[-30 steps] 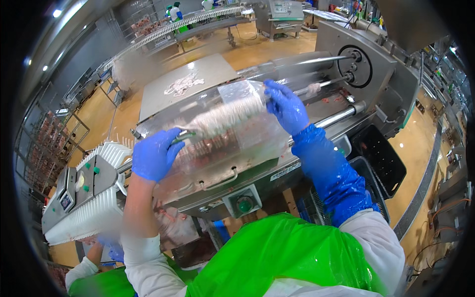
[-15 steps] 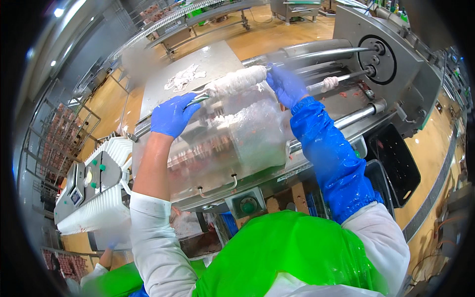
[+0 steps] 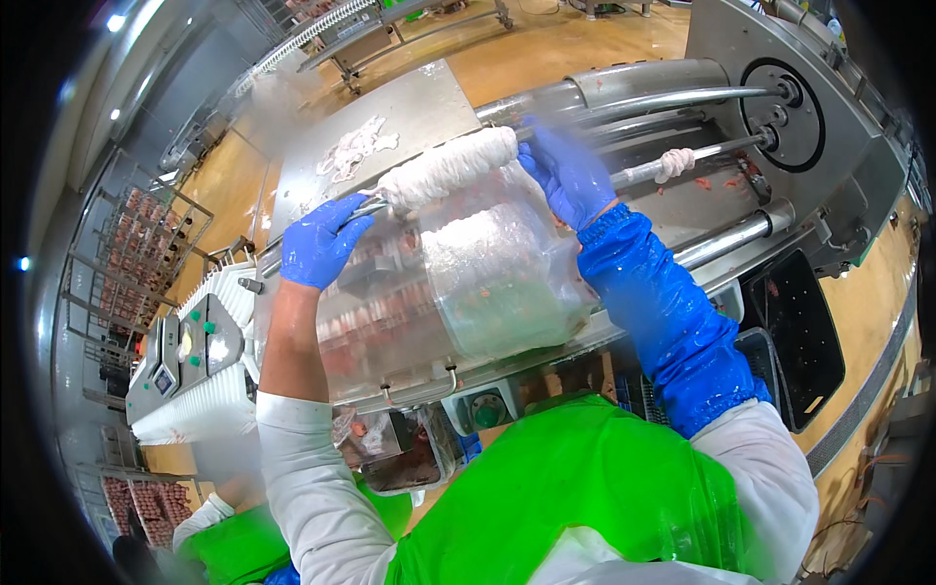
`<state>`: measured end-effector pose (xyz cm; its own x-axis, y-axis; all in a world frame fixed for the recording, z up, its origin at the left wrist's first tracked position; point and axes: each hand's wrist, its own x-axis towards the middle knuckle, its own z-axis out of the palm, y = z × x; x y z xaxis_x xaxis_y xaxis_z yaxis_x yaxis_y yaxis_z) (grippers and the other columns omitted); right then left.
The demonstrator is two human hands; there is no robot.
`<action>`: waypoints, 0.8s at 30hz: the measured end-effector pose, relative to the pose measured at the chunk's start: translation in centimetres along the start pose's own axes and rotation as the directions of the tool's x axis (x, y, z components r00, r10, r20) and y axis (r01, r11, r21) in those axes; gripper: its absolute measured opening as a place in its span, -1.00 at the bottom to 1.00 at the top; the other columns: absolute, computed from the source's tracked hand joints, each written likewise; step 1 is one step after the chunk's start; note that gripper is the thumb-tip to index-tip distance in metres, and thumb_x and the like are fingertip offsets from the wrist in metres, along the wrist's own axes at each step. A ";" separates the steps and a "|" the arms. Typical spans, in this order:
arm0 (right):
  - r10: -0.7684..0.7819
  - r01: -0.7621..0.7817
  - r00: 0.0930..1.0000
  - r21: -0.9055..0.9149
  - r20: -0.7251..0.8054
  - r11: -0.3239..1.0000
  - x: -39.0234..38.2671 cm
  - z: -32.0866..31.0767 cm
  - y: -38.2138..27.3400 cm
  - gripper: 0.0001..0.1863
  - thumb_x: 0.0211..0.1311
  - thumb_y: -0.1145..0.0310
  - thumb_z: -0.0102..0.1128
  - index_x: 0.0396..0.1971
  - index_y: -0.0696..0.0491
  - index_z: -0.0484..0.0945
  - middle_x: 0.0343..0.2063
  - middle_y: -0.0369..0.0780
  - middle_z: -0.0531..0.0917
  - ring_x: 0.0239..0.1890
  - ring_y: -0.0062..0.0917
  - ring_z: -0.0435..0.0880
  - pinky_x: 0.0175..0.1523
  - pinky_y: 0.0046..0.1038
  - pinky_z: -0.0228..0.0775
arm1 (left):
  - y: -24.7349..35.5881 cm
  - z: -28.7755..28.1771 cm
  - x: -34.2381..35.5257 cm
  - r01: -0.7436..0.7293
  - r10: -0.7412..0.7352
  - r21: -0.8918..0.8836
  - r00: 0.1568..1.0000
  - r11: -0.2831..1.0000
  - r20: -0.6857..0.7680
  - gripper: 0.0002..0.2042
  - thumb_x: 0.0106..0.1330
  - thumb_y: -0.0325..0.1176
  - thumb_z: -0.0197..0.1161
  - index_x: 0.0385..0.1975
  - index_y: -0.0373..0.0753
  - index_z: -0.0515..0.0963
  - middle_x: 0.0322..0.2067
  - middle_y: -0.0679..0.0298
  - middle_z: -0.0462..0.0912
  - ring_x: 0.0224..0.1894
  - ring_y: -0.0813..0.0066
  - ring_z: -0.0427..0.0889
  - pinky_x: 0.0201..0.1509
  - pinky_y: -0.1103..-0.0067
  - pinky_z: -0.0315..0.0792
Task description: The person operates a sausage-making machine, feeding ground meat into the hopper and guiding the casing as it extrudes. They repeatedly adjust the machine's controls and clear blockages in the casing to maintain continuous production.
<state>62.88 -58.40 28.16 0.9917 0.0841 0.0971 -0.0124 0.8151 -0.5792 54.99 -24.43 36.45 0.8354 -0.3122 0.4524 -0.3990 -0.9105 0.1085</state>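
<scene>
A thick bundle of white, stringy casing (image 3: 448, 166) is bunched on a rod over a steel machine. My left hand (image 3: 322, 244), in a blue glove, grips the rod's left end (image 3: 368, 203). My right hand (image 3: 570, 180), in a blue glove with a long blue sleeve cover, has curled fingers at the bundle's right end; its fingertips are blurred. Below the bundle is a transparent cover with a cloudy plastic sheet (image 3: 497, 302) on it. A loose pile of white strands (image 3: 361, 146) lies on the steel plate (image 3: 419, 97) behind. A knotted white clump (image 3: 678, 161) sits on a right-hand bar.
A machine with white fins (image 3: 195, 409) stands at left, near racks of meat (image 3: 136, 244). A black crate (image 3: 799, 331) is at right, a large end plate (image 3: 829, 146) above it. A co-worker's sleeve and green apron (image 3: 234, 546) show at lower left.
Since a second ago both hands have moved up and away from me with the bundle, to the plate's edge, uncovering more of the transparent cover. The view has shifted too.
</scene>
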 end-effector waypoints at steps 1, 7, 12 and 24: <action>-0.018 0.018 1.000 -0.015 -0.012 1.000 -0.5 0.3 -0.4 -0.74 0.43 0.37 0.14 0.02 0.15 0.50 -0.15 -0.19 0.64 -0.18 -0.44 0.68 -0.05 -0.46 0.62 | -0.1 0.3 0.1 -0.019 0.019 0.007 1.000 1.000 -0.020 -0.67 0.25 -0.12 0.35 -0.03 -0.06 0.68 -0.17 0.11 0.71 -0.19 0.12 0.70 -0.12 0.39 0.57; -0.307 0.555 0.794 -0.831 0.524 0.017 -4.2 -0.6 -3.4 -0.72 0.25 0.30 0.27 -0.06 0.02 0.60 -0.23 -0.20 0.67 -0.19 -0.45 0.68 -0.18 -0.42 0.49 | -0.5 1.4 1.2 -0.155 0.157 0.026 0.977 0.988 -0.145 -0.72 0.21 -0.23 0.38 -0.09 -0.09 0.70 -0.38 0.12 0.69 -0.40 0.16 0.66 -0.29 0.40 0.54; -0.024 0.657 0.474 -0.372 0.880 -0.656 0.1 7.4 -1.0 -0.76 0.04 0.30 0.30 -0.24 -0.04 0.66 -0.31 -0.21 0.69 -0.24 -0.36 0.67 -0.05 -0.21 0.42 | 0.0 1.0 1.1 -0.135 0.129 -0.040 0.985 0.990 -0.117 -0.74 0.20 -0.30 0.39 -0.11 -0.16 0.70 -0.42 0.13 0.67 -0.43 0.19 0.64 -0.30 0.43 0.52; 0.044 0.323 0.821 -0.399 0.569 -0.858 2.2 -3.3 -21.2 -0.53 -0.07 0.29 0.36 -0.06 0.01 0.59 -0.14 -0.14 0.67 0.03 -0.23 0.61 0.19 -0.15 0.34 | -0.2 1.2 1.6 -0.165 0.157 -0.061 0.981 0.984 -0.112 -0.71 0.18 -0.34 0.40 -0.08 -0.14 0.69 -0.43 0.16 0.67 -0.47 0.27 0.62 -0.34 0.46 0.50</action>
<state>65.73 -77.43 37.98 0.7414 0.4312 0.5142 0.3818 -0.9012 0.2052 56.82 -25.08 36.12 0.7147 -0.4192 0.5600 -0.5536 -0.8283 0.0865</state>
